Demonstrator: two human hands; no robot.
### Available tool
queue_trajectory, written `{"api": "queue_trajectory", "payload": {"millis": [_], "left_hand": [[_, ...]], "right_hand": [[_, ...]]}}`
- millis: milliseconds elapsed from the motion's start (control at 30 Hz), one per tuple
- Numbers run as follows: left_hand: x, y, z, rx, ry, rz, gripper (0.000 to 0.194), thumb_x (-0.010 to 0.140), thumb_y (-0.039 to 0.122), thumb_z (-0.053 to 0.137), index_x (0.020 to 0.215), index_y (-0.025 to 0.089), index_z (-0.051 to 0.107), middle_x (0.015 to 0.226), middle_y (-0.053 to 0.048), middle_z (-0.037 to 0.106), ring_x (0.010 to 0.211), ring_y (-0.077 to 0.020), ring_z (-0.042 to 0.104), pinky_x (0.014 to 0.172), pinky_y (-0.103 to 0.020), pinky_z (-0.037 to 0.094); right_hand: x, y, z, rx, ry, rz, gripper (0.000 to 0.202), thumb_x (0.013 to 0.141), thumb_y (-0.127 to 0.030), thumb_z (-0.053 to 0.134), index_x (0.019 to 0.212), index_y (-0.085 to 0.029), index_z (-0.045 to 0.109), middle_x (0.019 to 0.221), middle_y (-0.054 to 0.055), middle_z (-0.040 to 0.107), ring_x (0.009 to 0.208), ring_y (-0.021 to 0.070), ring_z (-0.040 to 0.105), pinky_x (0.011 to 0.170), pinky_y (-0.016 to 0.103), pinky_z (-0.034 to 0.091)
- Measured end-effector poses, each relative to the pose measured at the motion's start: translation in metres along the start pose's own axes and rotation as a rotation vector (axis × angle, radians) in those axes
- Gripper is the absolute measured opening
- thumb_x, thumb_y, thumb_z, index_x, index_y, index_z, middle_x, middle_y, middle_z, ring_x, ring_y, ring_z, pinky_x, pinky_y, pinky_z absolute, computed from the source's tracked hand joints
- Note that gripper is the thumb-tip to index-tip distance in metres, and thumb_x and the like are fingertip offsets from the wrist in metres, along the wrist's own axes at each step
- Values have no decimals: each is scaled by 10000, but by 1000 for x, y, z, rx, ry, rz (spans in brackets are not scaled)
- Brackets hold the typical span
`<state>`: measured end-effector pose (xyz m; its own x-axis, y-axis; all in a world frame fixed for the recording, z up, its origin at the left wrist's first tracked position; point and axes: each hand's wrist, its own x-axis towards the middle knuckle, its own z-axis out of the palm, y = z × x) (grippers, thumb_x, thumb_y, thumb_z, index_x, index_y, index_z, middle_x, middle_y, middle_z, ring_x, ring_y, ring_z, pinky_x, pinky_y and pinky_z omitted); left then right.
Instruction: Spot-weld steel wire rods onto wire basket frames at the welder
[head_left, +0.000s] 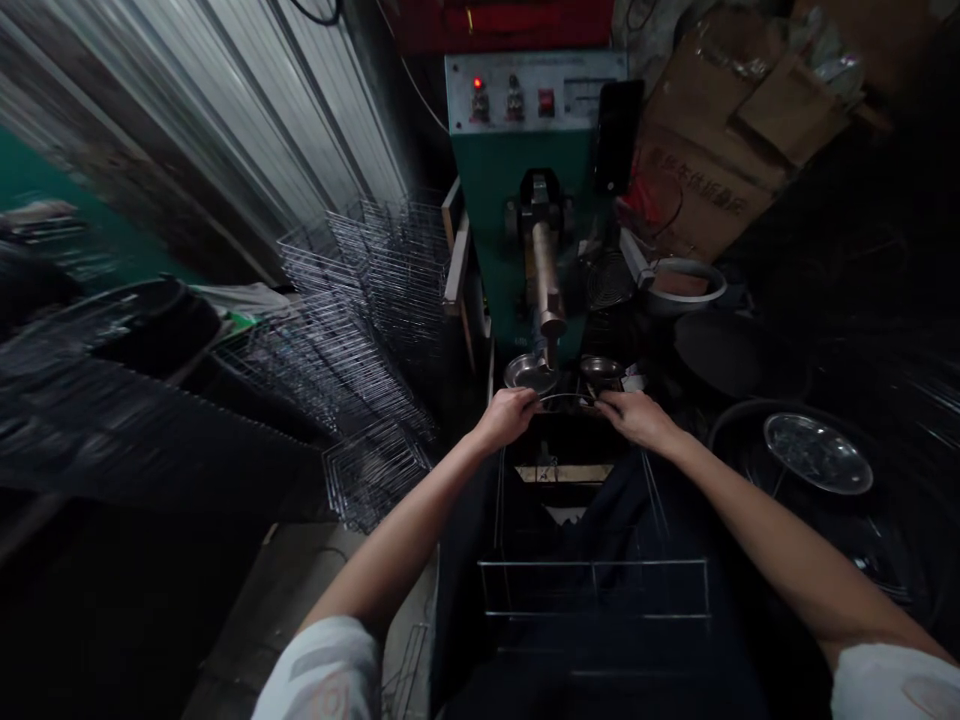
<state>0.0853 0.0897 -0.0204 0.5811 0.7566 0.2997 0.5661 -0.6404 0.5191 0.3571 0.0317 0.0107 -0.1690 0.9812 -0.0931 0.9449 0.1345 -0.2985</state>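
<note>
My left hand [511, 416] and my right hand [634, 414] are closed on the two sides of a thin curved wire [566, 396], just in front of a green machine [487, 200]. The wire seems to belong to a wire frame [594, 564] that stretches back over my lap. Above and between my hands is the machine's copper-coloured arm [548, 275]. Behind my left hand sits a small metal dish [529, 372]; a second dish [602, 370] is behind my right hand. My fingertips are small and dim.
Stacked wire racks [337, 350] stand to the left. At the right are a round metal tray [818, 454], a grey bowl [686, 284] and a cardboard box [712, 160]. A dark phone [619, 137] is fixed at the machine's upper right.
</note>
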Motion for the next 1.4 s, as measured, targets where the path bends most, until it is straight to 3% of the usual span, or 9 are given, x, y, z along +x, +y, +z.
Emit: {"api": "queue_trajectory", "payload": {"millis": [167, 433, 600, 733, 933, 1400], "left_hand": [[16, -6, -15, 7, -8, 25, 178, 934, 165, 578, 798, 140, 689, 705, -15, 645, 659, -132, 573, 658, -234, 407], [25, -10, -28, 23, -2, 41, 210, 934, 174, 555, 758, 139, 664, 662, 3, 605, 616, -113, 517, 633, -225, 375], [29, -11, -34, 29, 5, 43, 201, 925, 149, 558, 747, 139, 652, 658, 5, 598, 608, -107, 514, 621, -219, 359], [33, -14, -35, 51, 7, 38, 214, 909, 151, 560, 706, 147, 624, 633, 9, 570, 594, -109, 496, 611, -225, 348], [39, -17, -34, 72, 4, 36, 211, 904, 171, 547, 711, 154, 631, 624, 8, 568, 592, -118, 503, 612, -230, 354], [39, -14, -33, 63, -18, 6, 267, 910, 117, 502, 674, 143, 624, 590, 13, 544, 557, -106, 471, 575, -234, 310]], "right_hand": [[19, 1, -2, 102, -12, -65, 317, 1049, -357, 435, 995, -207, 709, 841, 61, 717, 760, 205, 674, 655, 258, 422], [36, -19, -17, -153, -54, 59, 357, 1057, -455, 420, 1084, -254, 714, 1036, 122, 729, 912, 297, 693, 678, 313, 432], [44, -18, -26, -54, -52, 34, 331, 1042, -454, 477, 993, -258, 739, 1003, 86, 743, 908, 267, 691, 679, 294, 412], [50, -10, -25, 31, -15, -52, 313, 1030, -414, 514, 905, -242, 744, 915, 64, 742, 850, 232, 687, 686, 279, 407], [59, -2, -19, 31, 8, -95, 325, 1037, -429, 506, 926, -245, 749, 941, 62, 746, 889, 225, 689, 742, 269, 430], [64, -5, -22, 6, -51, -98, 410, 1050, -428, 460, 813, -199, 706, 807, 67, 717, 775, 210, 661, 622, 276, 346]]}}
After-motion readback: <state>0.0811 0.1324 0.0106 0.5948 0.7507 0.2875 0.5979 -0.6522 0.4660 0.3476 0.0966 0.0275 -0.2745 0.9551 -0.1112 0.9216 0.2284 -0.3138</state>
